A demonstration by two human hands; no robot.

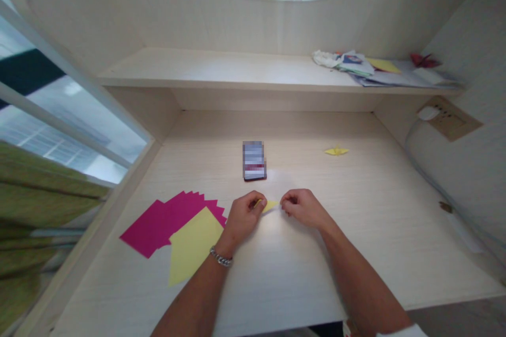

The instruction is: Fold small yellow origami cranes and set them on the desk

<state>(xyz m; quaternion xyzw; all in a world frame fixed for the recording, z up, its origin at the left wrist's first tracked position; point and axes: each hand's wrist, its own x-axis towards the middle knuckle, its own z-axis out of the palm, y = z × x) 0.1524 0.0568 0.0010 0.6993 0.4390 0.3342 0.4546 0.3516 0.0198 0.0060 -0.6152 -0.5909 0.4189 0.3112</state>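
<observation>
My left hand (247, 214), with a chain bracelet (221, 257) at its wrist, pinches a small folded piece of yellow paper (270, 206) between thumb and fingers. The paper narrows to a point on its right side. Close by that point is my right hand (303, 207), its fingers curled and pressed together; whether they grip the tip, I cannot tell. Just beyond the hands lies a phone (254, 160) with a blurred screen. A flat yellow sheet (193, 247) rests by my left forearm, overlapping a fan of magenta sheets (174, 221).
A folded yellow paper figure (336, 151) sits at the back right of the desk (292, 284). Papers (383, 66) lie on the shelf (237, 66) above. A cable (421, 168) runs from the wall socket (454, 118) down the right side. Curtains (43, 210) hang at left.
</observation>
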